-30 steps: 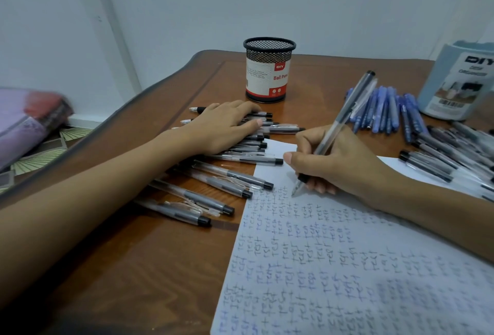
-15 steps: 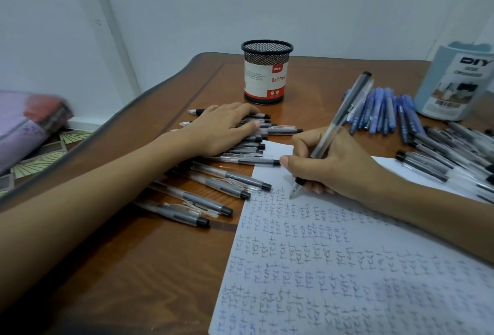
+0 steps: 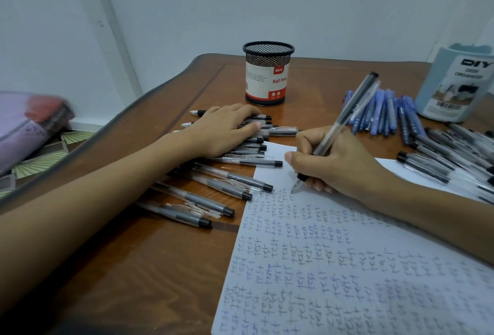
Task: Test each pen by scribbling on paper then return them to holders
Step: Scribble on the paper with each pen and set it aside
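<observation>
Brightness: dim, with a cool bluish cast over the white wall (image 3: 347, 13) and the paper (image 3: 347, 268).
Source: out of view; the light is soft and even.
Shadows: diffuse under the left forearm (image 3: 93, 195); the table (image 3: 147, 268) goes near black at the bottom-left corner.
Glare: faint sheen behind the mesh pen holder (image 3: 268, 72); a pale glint along the raised pen (image 3: 347, 115).
Blur: the pink bundle (image 3: 29, 126) is smeared; the right-edge pens (image 3: 454, 153) and the lower-right writing are soft.
Distortion: wide-angle; the table edge bows.
</observation>
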`<state>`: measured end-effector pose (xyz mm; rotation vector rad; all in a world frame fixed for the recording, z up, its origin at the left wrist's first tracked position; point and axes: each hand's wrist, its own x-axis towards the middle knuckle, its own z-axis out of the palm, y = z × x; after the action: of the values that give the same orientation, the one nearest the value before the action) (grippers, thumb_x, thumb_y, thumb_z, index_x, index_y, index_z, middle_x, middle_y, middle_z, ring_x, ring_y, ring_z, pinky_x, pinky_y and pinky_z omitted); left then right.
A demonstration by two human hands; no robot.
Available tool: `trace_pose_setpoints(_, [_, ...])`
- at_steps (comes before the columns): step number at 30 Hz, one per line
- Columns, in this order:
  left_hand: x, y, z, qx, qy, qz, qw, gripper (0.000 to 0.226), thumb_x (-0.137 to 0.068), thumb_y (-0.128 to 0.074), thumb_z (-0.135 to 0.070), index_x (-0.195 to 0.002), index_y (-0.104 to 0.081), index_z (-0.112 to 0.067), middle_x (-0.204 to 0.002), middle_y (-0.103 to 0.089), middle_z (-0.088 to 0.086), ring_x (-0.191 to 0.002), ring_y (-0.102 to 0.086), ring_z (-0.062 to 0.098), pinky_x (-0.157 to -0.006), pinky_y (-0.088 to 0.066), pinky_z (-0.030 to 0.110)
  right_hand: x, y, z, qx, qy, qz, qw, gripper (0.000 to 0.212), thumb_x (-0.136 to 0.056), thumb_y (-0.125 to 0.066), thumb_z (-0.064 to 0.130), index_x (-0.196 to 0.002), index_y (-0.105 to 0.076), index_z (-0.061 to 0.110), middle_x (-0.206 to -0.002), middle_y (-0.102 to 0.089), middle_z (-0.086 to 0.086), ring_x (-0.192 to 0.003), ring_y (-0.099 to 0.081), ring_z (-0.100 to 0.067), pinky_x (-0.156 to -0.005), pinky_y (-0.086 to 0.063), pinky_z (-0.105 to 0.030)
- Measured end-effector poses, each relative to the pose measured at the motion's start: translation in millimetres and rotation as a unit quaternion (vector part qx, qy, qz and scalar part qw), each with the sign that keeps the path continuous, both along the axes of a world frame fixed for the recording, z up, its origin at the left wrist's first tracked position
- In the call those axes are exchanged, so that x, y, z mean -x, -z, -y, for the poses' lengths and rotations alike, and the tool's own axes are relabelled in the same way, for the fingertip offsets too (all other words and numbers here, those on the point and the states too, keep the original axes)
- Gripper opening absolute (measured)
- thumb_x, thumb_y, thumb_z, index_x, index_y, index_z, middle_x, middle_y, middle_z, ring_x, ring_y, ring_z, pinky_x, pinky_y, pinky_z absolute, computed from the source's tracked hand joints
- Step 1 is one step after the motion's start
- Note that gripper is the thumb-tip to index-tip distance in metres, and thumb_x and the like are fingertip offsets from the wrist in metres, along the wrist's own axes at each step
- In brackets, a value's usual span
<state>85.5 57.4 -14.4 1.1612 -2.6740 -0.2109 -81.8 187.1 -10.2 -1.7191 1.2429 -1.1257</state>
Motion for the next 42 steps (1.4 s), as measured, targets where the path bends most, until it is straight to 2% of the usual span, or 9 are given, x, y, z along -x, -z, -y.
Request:
trace_pose_setpoints(11, [0.2,0.6,1.5,0.001,0.001,-0.002,1.0,0.044,-0.099,-0.031,-0.04,-0.138,-0.039,-0.02,-0.14,-0.046,0.003,-0.127,-0.042,0.018,-0.11,-0.027,0.045,0.8,1.2,1.2,0.035,0.002,-0.01,0.999,0.038,-0.085,-0.061,0.002,-0.052,-0.043,0.005,-0.039,-0.045,0.001,-0.033,-0.044,-0.004,-0.038,-0.035,-0.013])
trace_pose_setpoints(16, [-0.3,1.9,2.2,0.003,0.003,-0.002,1.0,0.044,-0.099,-0.031,-0.04,-0.137,-0.039,-0.02,-0.139,-0.047,0.003,-0.126,-0.043,0.019,-0.109,-0.028,0.044,1.3,3.7,3.0,0.046,0.01,-0.015,0.999,0.039,-0.082,-0.057,-0.008,-0.051,-0.037,0.005,-0.04,-0.04,0.0,-0.033,-0.043,-0.006,-0.039,-0.036,-0.014])
trace_pose_setpoints(26, [-0.4,1.4,2.3,0.003,0.005,-0.003,1.0,0.044,-0.099,-0.031,-0.039,-0.137,-0.04,-0.02,-0.14,-0.046,0.003,-0.126,-0.042,0.018,-0.109,-0.028,0.045,0.3,3.4,1.6,0.06,0.023,-0.045,0.997,0.038,-0.084,-0.06,-0.001,-0.052,-0.04,0.008,-0.041,-0.043,0.004,-0.036,-0.045,-0.004,-0.04,-0.036,-0.013])
trace_pose_setpoints(31, [-0.7,1.5,2.3,0.004,0.007,-0.005,1.0,0.044,-0.099,-0.031,-0.04,-0.137,-0.04,-0.019,-0.14,-0.046,0.003,-0.127,-0.042,0.018,-0.109,-0.028,0.044,-0.2,-1.9,1.0,-0.018,0.014,0.075,0.997,0.03,-0.076,-0.063,0.03,-0.051,-0.048,0.02,-0.054,-0.045,0.0,-0.043,-0.031,-0.011,-0.033,-0.024,-0.014])
trace_pose_setpoints(33, [-1.4,2.2,3.0,0.005,0.009,-0.006,1.0,0.047,-0.098,-0.029,-0.044,-0.137,-0.04,-0.02,-0.139,-0.047,0.003,-0.126,-0.043,0.018,-0.109,-0.028,0.044,0.8,-3.2,1.2,-0.025,0.012,0.107,0.994,0.014,-0.071,-0.064,0.026,-0.067,-0.052,0.019,-0.053,-0.044,0.004,-0.042,-0.031,-0.008,-0.034,-0.023,-0.012])
trace_pose_setpoints(35, [-1.8,2.8,3.3,0.005,0.009,-0.005,1.0,0.049,-0.097,-0.029,-0.046,-0.136,-0.041,-0.02,-0.139,-0.048,0.003,-0.125,-0.044,0.018,-0.109,-0.029,0.044,2.1,-3.3,2.3,-0.033,0.01,0.13,0.991,0.033,-0.066,-0.068,0.019,-0.094,-0.05,0.016,-0.048,-0.042,0.005,-0.037,-0.033,-0.002,-0.035,-0.027,-0.01])
trace_pose_setpoints(37, [-1.6,2.6,3.2,0.005,0.01,-0.005,1.0,0.053,-0.093,-0.027,-0.05,-0.136,-0.041,-0.021,-0.138,-0.048,0.002,-0.125,-0.044,0.018,-0.108,-0.029,0.044,2.1,-3.4,2.5,-0.042,0.003,0.161,0.986,0.056,-0.062,-0.069,0.025,-0.112,-0.046,0.017,-0.044,-0.039,0.004,-0.035,-0.032,-0.003,-0.036,-0.028,-0.011])
trace_pose_setpoints(40, [-1.4,2.4,3.1,0.003,0.007,-0.004,1.0,0.049,-0.097,-0.029,-0.047,-0.136,-0.041,-0.021,-0.139,-0.047,0.002,-0.126,-0.043,0.018,-0.109,-0.028,0.043,2.1,-4.6,3.3,-0.061,-0.006,0.189,0.98,0.042,-0.08,-0.053,0.045,-0.112,-0.05,0.017,-0.043,-0.038,0.004,-0.035,-0.03,-0.007,-0.034,-0.027,-0.017])
trace_pose_setpoints(42, [-1.3,2.4,3.6,0.006,0.006,-0.005,1.0,0.044,-0.099,-0.031,-0.041,-0.137,-0.04,-0.021,-0.139,-0.047,0.002,-0.126,-0.042,0.018,-0.109,-0.028,0.043,4.4,-4.5,4.6,-0.073,0.0,0.2,0.977,0.031,-0.094,-0.039,0.04,-0.1,-0.055,0.014,-0.043,-0.037,0.002,-0.035,-0.03,-0.008,-0.033,-0.027,-0.016])
